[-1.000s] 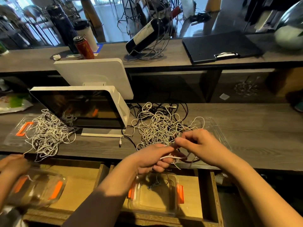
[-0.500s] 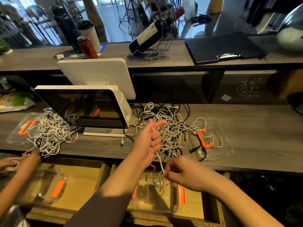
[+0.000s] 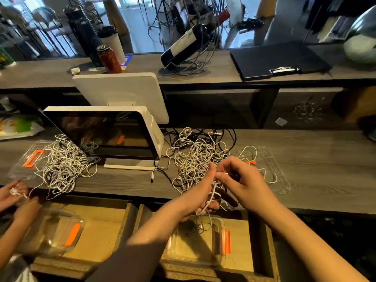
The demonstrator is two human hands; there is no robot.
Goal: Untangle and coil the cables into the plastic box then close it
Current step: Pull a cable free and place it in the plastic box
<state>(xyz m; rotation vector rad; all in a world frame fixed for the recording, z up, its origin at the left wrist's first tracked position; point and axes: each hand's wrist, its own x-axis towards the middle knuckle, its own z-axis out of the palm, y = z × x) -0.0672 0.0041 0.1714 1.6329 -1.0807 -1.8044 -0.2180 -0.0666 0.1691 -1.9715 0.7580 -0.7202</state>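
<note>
A tangle of white and black cables (image 3: 195, 157) lies on the grey counter right of the screen. My left hand (image 3: 200, 190) is raised at the counter's front edge with white cable wound around its fingers. My right hand (image 3: 242, 180) is close beside it and pinches the cable near the left fingers. A loose end hangs down into the clear plastic box (image 3: 217, 259) with orange clips, which sits open in the drawer below. Its clear lid (image 3: 278, 169) lies on the counter behind my right hand, with white cable trailing across it.
A white point-of-sale screen (image 3: 105, 133) stands left of the tangle. Another person's hands (image 3: 14, 192) work a second cable pile (image 3: 63, 165), with a second lid (image 3: 24, 161) and box (image 3: 61, 237) nearby. A bottle rack, can, cup and clipboard sit on the upper shelf.
My right hand rose from below the counter edge up beside my left hand, carrying the cable. More cable now sits around my left fingers.
</note>
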